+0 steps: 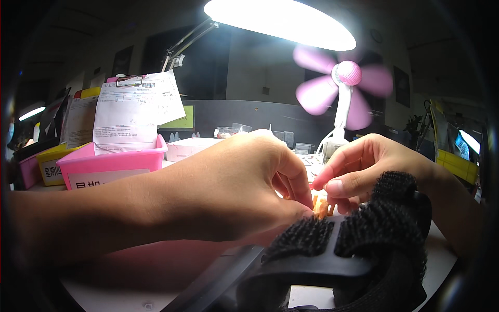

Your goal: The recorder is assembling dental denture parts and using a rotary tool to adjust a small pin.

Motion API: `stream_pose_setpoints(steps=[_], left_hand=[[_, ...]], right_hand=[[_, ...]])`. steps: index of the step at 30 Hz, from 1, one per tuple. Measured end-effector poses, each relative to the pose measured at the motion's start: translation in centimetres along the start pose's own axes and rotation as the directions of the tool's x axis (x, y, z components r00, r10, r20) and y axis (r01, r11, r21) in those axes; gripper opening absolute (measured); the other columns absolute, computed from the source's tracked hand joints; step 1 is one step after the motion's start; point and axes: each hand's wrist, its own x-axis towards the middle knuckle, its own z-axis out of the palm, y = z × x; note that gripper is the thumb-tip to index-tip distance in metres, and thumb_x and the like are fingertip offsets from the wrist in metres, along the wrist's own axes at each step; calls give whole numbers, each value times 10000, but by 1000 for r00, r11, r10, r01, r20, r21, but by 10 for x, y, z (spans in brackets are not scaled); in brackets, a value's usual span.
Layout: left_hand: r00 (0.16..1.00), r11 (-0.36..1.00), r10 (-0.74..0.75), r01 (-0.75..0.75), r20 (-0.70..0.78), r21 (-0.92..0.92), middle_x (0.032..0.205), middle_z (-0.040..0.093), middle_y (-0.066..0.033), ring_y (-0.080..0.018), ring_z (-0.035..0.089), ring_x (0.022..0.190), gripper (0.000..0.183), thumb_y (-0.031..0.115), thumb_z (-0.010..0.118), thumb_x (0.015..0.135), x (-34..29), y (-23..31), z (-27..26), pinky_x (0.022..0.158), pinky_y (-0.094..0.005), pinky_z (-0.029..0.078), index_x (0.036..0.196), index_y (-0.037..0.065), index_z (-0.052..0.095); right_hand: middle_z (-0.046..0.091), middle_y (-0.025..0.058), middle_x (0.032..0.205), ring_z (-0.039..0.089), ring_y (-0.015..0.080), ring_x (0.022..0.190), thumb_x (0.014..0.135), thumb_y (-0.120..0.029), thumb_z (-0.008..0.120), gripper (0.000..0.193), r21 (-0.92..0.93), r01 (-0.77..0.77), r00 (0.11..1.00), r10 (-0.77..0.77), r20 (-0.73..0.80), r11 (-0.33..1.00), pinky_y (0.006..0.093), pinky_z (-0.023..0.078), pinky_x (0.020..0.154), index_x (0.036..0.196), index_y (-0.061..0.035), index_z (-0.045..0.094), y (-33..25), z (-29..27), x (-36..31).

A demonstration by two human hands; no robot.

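Observation:
My left hand (239, 179) reaches in from the left with its fingers bent down and pressed together. At its fingertips is a small orange piece (320, 208), lit brightly from above; its kind is too small and partly hidden to tell. Close by on the right, my right hand (371, 164) has thumb and index finger pinched just above that piece. Whatever lies between those two fingertips, if anything, is too small to make out. A black bristly object (374, 236) with a smooth dark frame fills the lower foreground and hides what is below the hands.
Behind the hands stands a fan (347, 73) with blurred pink blades. A bright lamp (280, 23) hangs overhead. At left are a pink bin (112, 162) with clipped papers (130, 112) and a yellow bin (51, 169). A pale pink box (189, 149) sits behind my left wrist.

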Motion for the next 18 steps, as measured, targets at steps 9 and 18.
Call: stream_pose_setpoints(steps=[9,18], left_hand=[[1000,1000,-6,6,-13,-1,1010,767,-112,-220,716,1093,164,103,761,945,0,-2,0,1059,-438,566,1023,-40,745],[999,999,-33,33,-10,6,996,761,-115,-208,722,1040,124,67,755,932,0,0,0,1059,-433,571,979,-45,729]], right_hand=[[783,151,947,736,137,836,929,-26,764,226,-79,19,1000,-20,-10,997,256,592,742,1142,49,759,2,-1,4],[787,124,935,739,134,823,919,-42,782,184,-212,118,993,-113,34,970,251,593,743,1090,26,780,6,-3,3]])
